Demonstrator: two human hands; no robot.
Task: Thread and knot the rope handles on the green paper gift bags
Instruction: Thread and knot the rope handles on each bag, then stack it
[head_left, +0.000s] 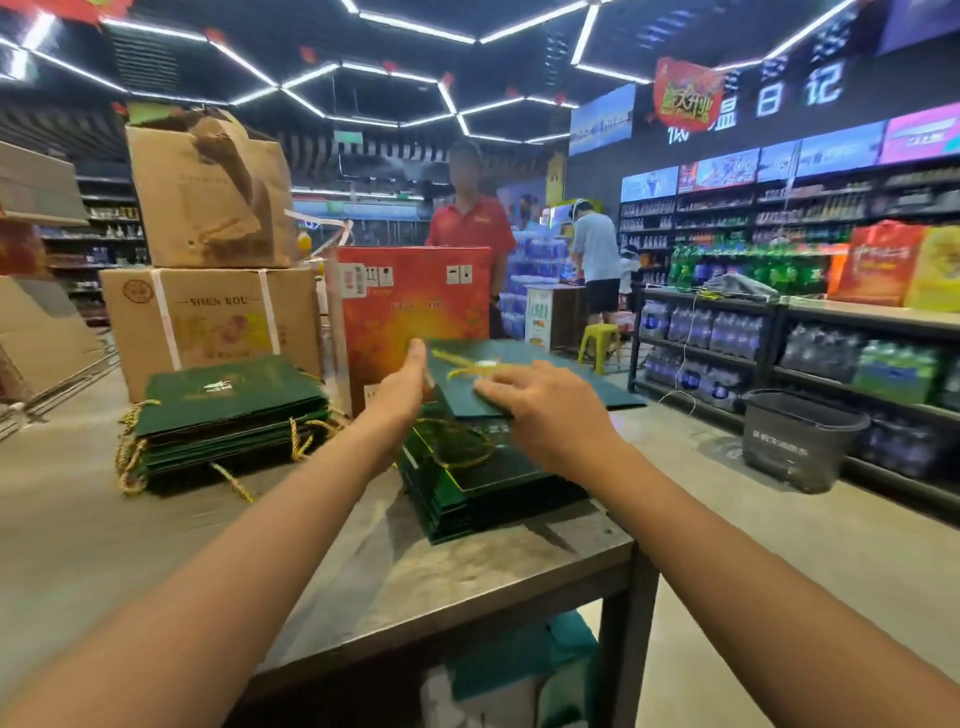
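Currently, a flat green bag (524, 382) is held in the air above the right stack (488, 483) on the table (467, 577). It is pinched at its near edge by the right hand (545, 415), fingers on top; the thumb is hidden under the paper. The left hand (402, 387) is held flat and edge-on, fingers straight and together, just beside or touching the bag's left edge (contact cannot be confirmed because of blur). A gold rope (467, 366) is seen lying across the top of the bag; whether it is threaded or knotted cannot be told.

A second stack (228, 415) sits well apart to the left, with rope handles hanging from its sides. It is judged to be the finished pile. A rope loop also rests on top of the right stack.

The step in hand is judged to be moving one bag between stack and working position. For a clean result:

- The bag is to be kept level, so that the loose rope is not shed.
- Support is to be given from both edges; a one-sided pinch allows the paper to sag and crease.
- The bag is to be kept clear of the rope loop on the stack below, which could snag.
- The punched holes are to be located before threading is begun.

Behind the stacks, a red box (415, 312) and cartons (208, 322) limit the room available.
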